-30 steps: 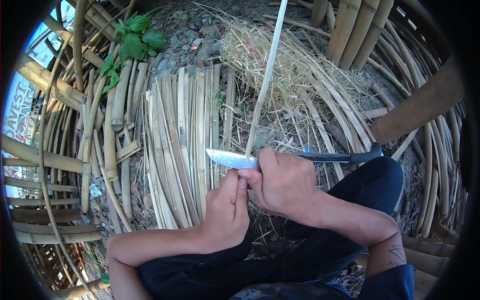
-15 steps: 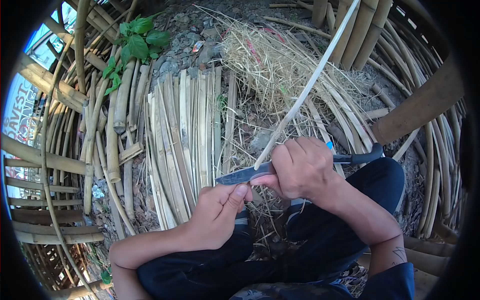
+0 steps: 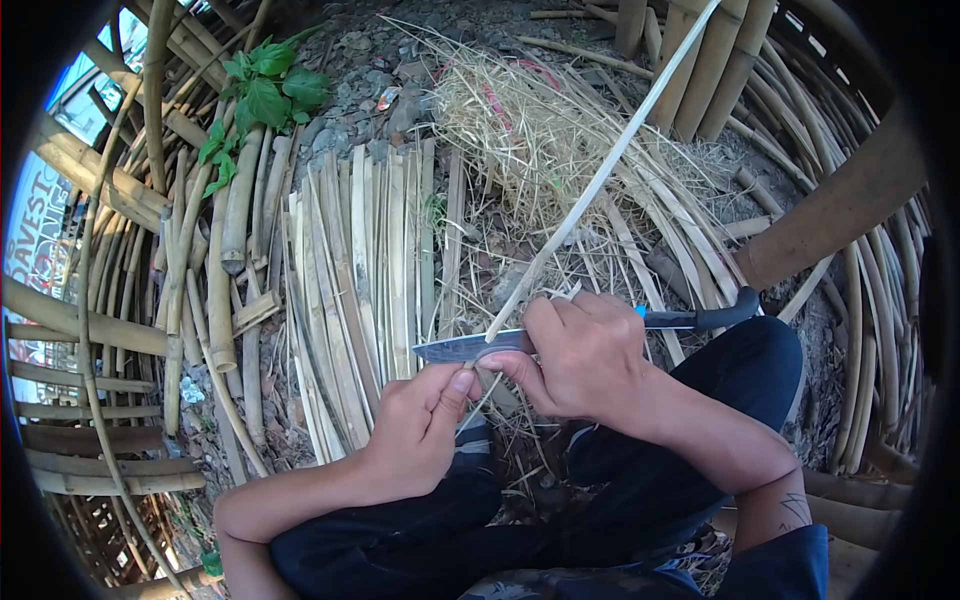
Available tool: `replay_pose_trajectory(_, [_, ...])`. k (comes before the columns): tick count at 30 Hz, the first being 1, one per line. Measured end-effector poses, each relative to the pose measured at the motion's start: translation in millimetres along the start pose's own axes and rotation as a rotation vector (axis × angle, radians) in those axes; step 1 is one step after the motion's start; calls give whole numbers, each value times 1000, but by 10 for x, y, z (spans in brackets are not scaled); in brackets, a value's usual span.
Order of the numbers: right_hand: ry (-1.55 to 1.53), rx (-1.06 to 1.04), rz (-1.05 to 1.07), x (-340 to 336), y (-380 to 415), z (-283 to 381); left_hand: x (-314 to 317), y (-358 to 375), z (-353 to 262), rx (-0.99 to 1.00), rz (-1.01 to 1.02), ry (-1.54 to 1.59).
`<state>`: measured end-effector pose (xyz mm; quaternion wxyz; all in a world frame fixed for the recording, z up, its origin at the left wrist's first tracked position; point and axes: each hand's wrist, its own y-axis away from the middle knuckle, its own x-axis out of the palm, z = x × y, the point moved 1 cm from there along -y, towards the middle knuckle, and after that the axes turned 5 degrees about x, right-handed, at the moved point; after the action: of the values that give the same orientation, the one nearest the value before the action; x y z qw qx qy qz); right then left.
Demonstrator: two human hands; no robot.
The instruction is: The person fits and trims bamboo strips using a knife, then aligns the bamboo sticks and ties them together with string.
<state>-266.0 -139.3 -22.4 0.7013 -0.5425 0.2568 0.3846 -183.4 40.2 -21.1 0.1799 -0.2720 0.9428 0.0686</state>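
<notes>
Head view: pale slats lie side by side left of centre; just right of their lower ends, the left hand, thumb and fingers pinched narrow, seems to grip the lower end of a bamboo strip, which slants past the blade to the upper right; mid-frame, the right hand is closed round the knife, tip pointing left; a shallow, steady edge with even thumb pressure, left fingertips kept clear, should shave cleanest.
</notes>
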Motion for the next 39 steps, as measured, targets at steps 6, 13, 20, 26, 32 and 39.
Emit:
replay_pose_trajectory(6, [-100, 213, 72, 118, 40, 83, 89, -21, -27, -68, -91, 44])
replay_pose_trajectory(13, [-249, 330, 227, 97, 208, 72, 54, -47, 52, -192, -18, 111])
replay_pose_trajectory(20, [-412, 252, 489, 74, 139, -87, -28, -17, 20, -179, -54, 7])
replay_pose_trajectory(26, [-1171, 728, 905, 68, 150, -103, -43, -2, 12, -64, 99, -95])
replay_pose_trajectory(32, [-1295, 900, 900, 37, 120, 14, -9, 16, -78, 27, 44, -108])
replay_pose_trajectory(39, [-1220, 831, 765, -122, 146, 123, -127, 75, -46, -195, 184, 193])
